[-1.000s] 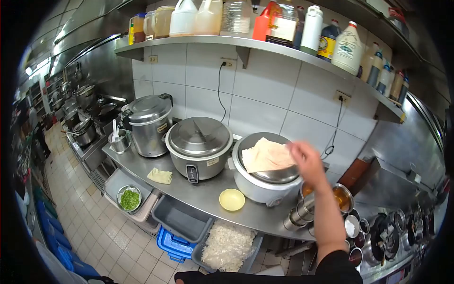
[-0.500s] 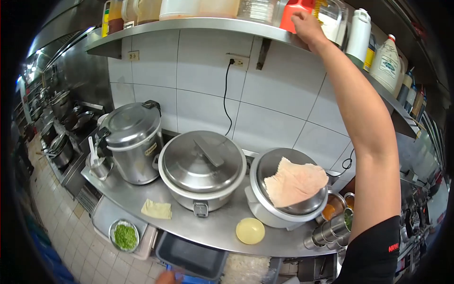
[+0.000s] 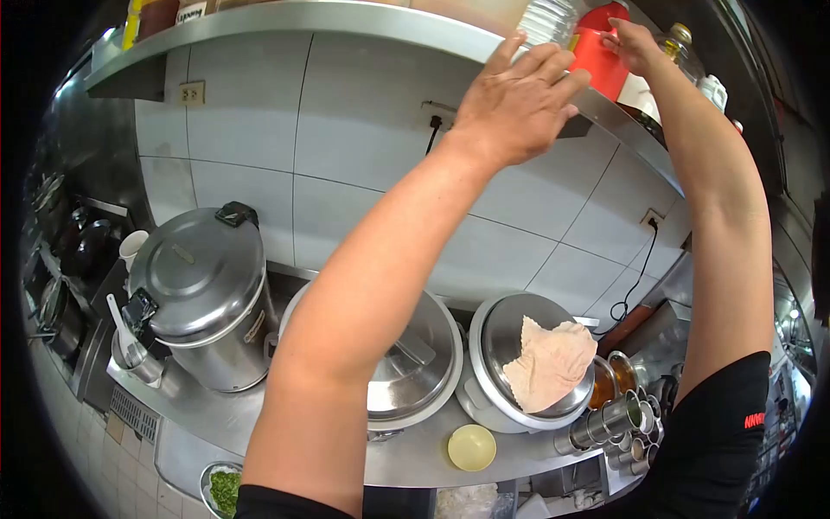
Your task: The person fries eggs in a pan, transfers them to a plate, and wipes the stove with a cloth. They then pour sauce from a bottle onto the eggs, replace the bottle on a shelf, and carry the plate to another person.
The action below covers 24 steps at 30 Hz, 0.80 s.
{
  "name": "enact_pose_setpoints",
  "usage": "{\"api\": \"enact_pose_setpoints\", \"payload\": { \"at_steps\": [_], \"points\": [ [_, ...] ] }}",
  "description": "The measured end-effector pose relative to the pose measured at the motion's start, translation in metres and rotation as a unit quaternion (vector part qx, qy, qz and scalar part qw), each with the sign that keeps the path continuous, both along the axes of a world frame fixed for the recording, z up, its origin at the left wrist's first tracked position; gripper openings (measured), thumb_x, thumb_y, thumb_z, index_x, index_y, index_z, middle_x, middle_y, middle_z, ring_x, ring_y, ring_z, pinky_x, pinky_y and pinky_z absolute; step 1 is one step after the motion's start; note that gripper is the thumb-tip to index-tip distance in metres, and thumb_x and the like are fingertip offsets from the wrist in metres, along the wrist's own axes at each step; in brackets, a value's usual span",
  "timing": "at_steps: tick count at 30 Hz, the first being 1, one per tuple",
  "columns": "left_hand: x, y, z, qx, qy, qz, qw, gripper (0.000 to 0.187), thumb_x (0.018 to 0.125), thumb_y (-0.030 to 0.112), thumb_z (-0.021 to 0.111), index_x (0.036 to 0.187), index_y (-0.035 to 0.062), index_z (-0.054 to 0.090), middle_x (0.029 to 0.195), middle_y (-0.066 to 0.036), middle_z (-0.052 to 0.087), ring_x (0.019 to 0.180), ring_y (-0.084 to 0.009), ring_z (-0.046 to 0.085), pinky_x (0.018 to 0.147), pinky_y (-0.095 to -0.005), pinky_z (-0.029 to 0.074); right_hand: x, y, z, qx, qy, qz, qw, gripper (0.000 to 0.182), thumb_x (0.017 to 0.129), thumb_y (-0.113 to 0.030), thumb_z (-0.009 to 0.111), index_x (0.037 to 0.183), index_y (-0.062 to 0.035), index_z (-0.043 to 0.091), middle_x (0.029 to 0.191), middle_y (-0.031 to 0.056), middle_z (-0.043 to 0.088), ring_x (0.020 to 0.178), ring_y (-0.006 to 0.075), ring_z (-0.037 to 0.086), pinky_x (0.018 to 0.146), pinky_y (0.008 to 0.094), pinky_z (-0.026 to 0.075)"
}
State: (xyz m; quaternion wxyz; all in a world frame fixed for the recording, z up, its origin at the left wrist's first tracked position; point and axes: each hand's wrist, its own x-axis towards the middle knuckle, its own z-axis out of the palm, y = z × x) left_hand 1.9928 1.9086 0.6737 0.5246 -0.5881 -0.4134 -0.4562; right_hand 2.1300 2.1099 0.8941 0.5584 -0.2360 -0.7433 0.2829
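Note:
A red plastic jug [image 3: 598, 62] sits at the shelf's edge, slightly tilted. My right hand [image 3: 638, 48] is at its upper right side, fingers curled against it; part of the grip is hard to make out. My left hand [image 3: 521, 99] is raised in front of the shelf edge, just left of the jug, fingers spread and holding nothing. Behind its fingertips is a clear ribbed plastic container [image 3: 549, 22]. To the right of the jug, partly behind my right hand, stands a clear bottle with a yellow cap [image 3: 682, 36].
A metal shelf [image 3: 346, 17] crosses the tiled wall. Below, on the steel counter [image 3: 406, 471], are a tall lidded pot [image 3: 203, 285], two large rice cookers, one with a pale cloth [image 3: 551, 363] on its lid, a yellow bowl [image 3: 472, 447] and metal cups [image 3: 605, 419].
My left hand has risen from the bottom edge to the shelf. The view has shifted closer to the shelf. My right hand stays at the red jug, now at its right side.

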Motion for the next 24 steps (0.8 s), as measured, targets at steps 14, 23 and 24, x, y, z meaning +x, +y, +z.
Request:
{"api": "enact_pose_setpoints", "payload": {
  "at_steps": [14, 23, 24],
  "points": [
    [0.002, -0.003, 0.001, -0.022, -0.015, -0.025, 0.999, 0.035, 0.088, 0.031, 0.051, 0.122, 0.0212, 0.048, 0.124, 0.004, 0.049, 0.122, -0.0137, 0.039, 0.110, -0.0399, 0.017, -0.014, -0.096, -0.022, 0.307, 0.082, -0.473, 0.822, 0.041, 0.089, -0.039, 0.046, 0.088, -0.0021, 0.064, 0.086, 0.0208, 0.064, 0.084, 0.0372, 0.062, 0.074, 0.0452, 0.047],
    [0.004, -0.006, 0.004, -0.038, -0.017, 0.025, 0.999, 0.036, 0.089, 0.032, 0.049, 0.124, 0.0231, 0.047, 0.127, 0.002, 0.047, 0.124, -0.0163, 0.037, 0.110, -0.0425, 0.016, 0.062, -0.161, 0.000, 0.323, 0.166, -0.380, 0.851, 0.048, 0.089, -0.042, 0.046, 0.078, 0.0005, 0.065, 0.081, 0.0217, 0.064, 0.077, 0.0352, 0.062, 0.070, 0.0424, 0.045],
    [0.005, -0.008, 0.005, -0.039, -0.010, 0.016, 0.999, 0.036, 0.089, 0.032, 0.049, 0.124, 0.0231, 0.047, 0.127, 0.002, 0.047, 0.124, -0.0163, 0.037, 0.110, -0.0425, 0.016, 0.080, -0.171, 0.005, 0.322, 0.186, -0.305, 0.876, 0.049, 0.090, -0.042, 0.046, 0.075, 0.0001, 0.064, 0.075, 0.0188, 0.064, 0.073, 0.0299, 0.062, 0.068, 0.0405, 0.046]
  ]
}}
